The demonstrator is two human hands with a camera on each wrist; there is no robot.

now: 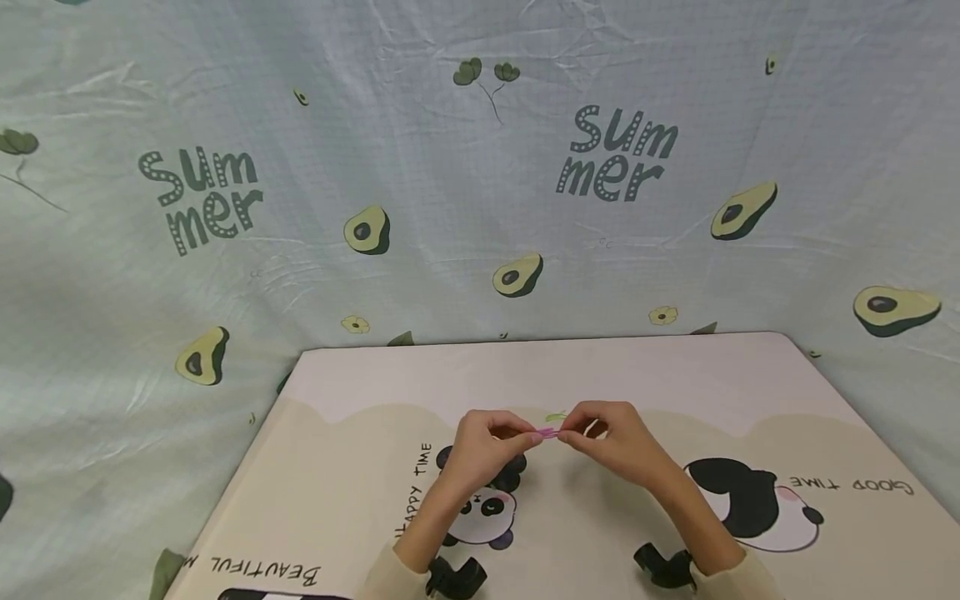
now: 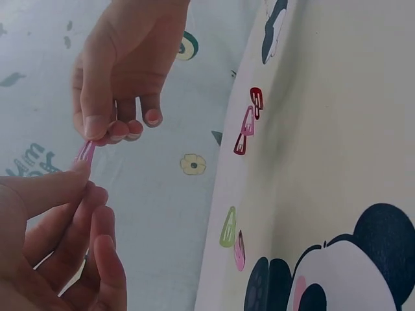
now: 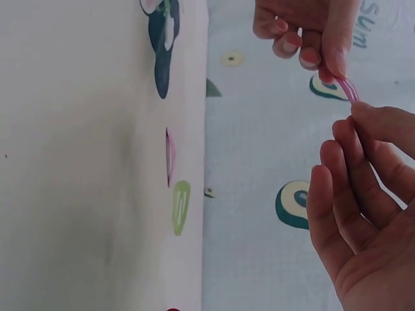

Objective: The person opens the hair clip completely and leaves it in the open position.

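Note:
Between both hands, raised over the table, is a pink snap hair clip point(image 1: 548, 433). My left hand point(image 1: 486, 450) pinches one end of it between thumb and fingertips. At the opposite end, my right hand point(image 1: 617, 440) pinches it the same way. Fingertips cover both ends, so only the clip's middle shows. In the left wrist view, a green hair clip point(image 2: 227, 227) lies on the table beside another pink clip point(image 2: 240, 251). Farther along are a red clip point(image 2: 257, 100), a pink clip point(image 2: 248, 120) and a dark red clip point(image 2: 240, 144), close together.
The pale table point(image 1: 360, 375) carries printed pandas and lettering. A curtain point(image 1: 450, 167) with avocado prints hangs behind its far edge. Black camera mounts point(image 1: 459, 579) sit at both wrists.

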